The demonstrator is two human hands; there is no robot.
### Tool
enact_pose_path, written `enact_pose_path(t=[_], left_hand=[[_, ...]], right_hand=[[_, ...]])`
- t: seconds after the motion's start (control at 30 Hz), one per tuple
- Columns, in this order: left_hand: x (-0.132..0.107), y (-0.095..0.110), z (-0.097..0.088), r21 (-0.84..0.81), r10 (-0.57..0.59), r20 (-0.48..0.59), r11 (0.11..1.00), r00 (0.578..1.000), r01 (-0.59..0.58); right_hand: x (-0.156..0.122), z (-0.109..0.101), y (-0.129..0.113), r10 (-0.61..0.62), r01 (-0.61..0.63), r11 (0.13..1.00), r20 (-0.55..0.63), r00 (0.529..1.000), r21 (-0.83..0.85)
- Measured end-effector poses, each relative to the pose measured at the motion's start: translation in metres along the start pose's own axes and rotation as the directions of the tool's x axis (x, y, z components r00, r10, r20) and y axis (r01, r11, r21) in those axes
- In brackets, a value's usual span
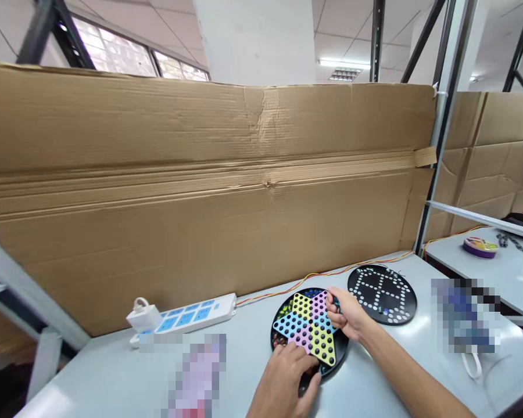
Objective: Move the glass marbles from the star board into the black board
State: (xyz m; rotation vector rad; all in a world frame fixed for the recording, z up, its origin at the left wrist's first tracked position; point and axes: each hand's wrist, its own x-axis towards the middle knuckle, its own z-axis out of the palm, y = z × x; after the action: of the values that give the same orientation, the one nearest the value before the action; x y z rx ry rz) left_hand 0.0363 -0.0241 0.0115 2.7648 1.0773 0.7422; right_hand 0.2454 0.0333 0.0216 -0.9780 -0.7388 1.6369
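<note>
A round black Chinese checkers board (pixel 310 316) lies on the table, its star in yellow, pink and blue with dark holes. Small coloured marbles (pixel 283 307) sit in the recesses between the star's points and the rim. My left hand (pixel 287 377) rests over the near-left edge of the board, fingers stretched over the rim and thumb apart. Over the board's right side is my right hand (pixel 346 313), its fingers curled together by the pink and blue points. Whatever those fingers pinch is hidden or too small to name.
A second round black board (pixel 382 294) with pale dots lies at the right. A white power strip (pixel 196 315) with a plugged-in white adapter (pixel 143 316) stands at the left. Blurred packets (pixel 196 377) lie on the table. A cardboard wall (pixel 200 232) closes off the back.
</note>
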Motion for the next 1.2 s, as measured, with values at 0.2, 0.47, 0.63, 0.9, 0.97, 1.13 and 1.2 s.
enact_pose_path(t=[0.2,0.47,0.63,0.9,0.97,1.13,1.2], left_hand=[[-0.002,0.003,0.009,-0.015,-0.030,0.030,0.999,0.999,0.030],[-0.002,0.008,0.020,-0.048,-0.122,0.012,0.991,0.992,0.122],[-0.003,0.007,0.024,0.009,-0.037,0.063,0.999,0.997,0.036],[0.002,0.006,0.001,0.011,0.070,0.081,0.997,0.994,-0.071],[0.002,0.004,-0.004,-0.010,0.056,0.104,0.998,0.993,-0.056],[-0.004,-0.003,-0.002,0.001,0.000,0.154,1.000,0.988,0.000],[-0.007,-0.005,0.001,0.002,0.009,0.159,1.000,0.987,-0.009]], right_hand=[[0.010,0.004,0.021,0.007,-0.004,0.957,0.010,1.000,-0.290],[0.011,0.006,0.032,-0.208,0.258,0.745,0.153,0.966,-0.615],[0.009,0.005,0.031,-0.218,0.271,0.730,0.161,0.963,-0.627],[0.012,0.004,0.032,-0.241,0.294,0.719,0.171,0.955,-0.629],[0.012,0.004,0.032,-0.241,0.294,0.711,0.171,0.955,-0.638],[0.009,0.006,0.028,-0.229,0.292,0.689,0.183,0.956,-0.664],[0.007,0.008,0.026,-0.232,0.306,0.668,0.201,0.952,-0.678]])
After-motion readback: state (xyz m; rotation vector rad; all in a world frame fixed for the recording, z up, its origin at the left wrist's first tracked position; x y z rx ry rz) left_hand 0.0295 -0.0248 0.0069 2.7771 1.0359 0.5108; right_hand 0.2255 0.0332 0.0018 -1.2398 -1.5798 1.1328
